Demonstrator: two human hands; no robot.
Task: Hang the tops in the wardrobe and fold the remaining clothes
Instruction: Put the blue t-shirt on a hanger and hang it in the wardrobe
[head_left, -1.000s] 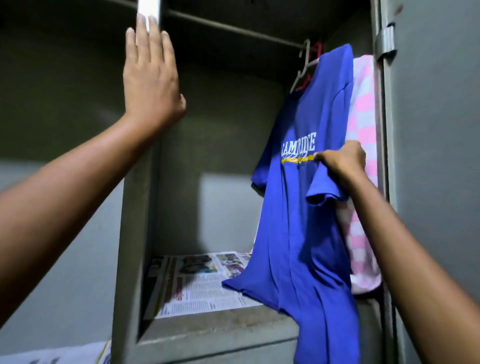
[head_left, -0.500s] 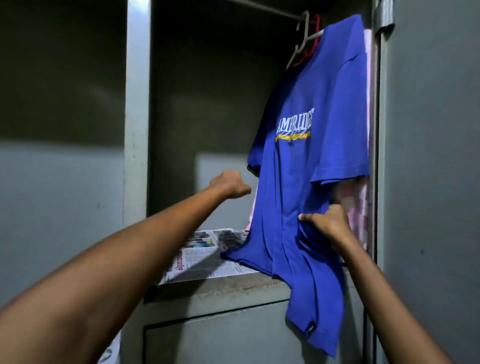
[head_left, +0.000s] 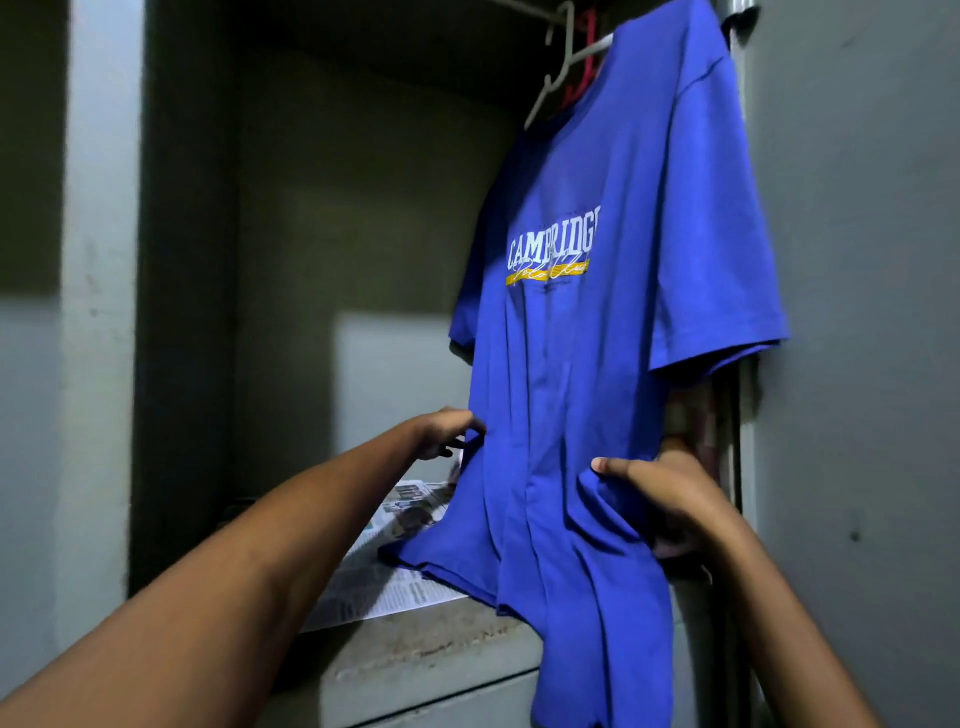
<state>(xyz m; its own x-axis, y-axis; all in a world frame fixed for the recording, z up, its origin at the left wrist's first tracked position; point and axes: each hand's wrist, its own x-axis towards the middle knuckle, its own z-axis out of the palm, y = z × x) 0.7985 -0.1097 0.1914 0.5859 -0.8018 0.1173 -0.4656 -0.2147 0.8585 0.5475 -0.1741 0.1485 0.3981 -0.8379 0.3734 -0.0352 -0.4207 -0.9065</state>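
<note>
A blue T-shirt (head_left: 597, 364) with white lettering hangs on a white hanger (head_left: 558, 67) from the rail at the wardrobe's top right. Its hem drapes over the shelf's front edge. My right hand (head_left: 670, 499) grips the shirt's right side low down, thumb on the front, fingers behind the cloth. My left hand (head_left: 447, 431) reaches to the shirt's left edge and touches it; its fingertips are partly hidden by the fabric. A pink checked top (head_left: 696, 415) shows a little behind the blue shirt, and a red hanger (head_left: 584, 67) is beside the white one.
Newspaper (head_left: 395, 566) lines the grey wardrobe shelf (head_left: 426, 649). A pale upright post (head_left: 98, 312) stands at the left of the opening. The wardrobe door (head_left: 857, 364) is close on the right. The inside left of the shirt is dark.
My left hand came down from the post and reached the shirt's left edge. My right hand slid down from the chest print to the shirt's lower right side. The view has closed in.
</note>
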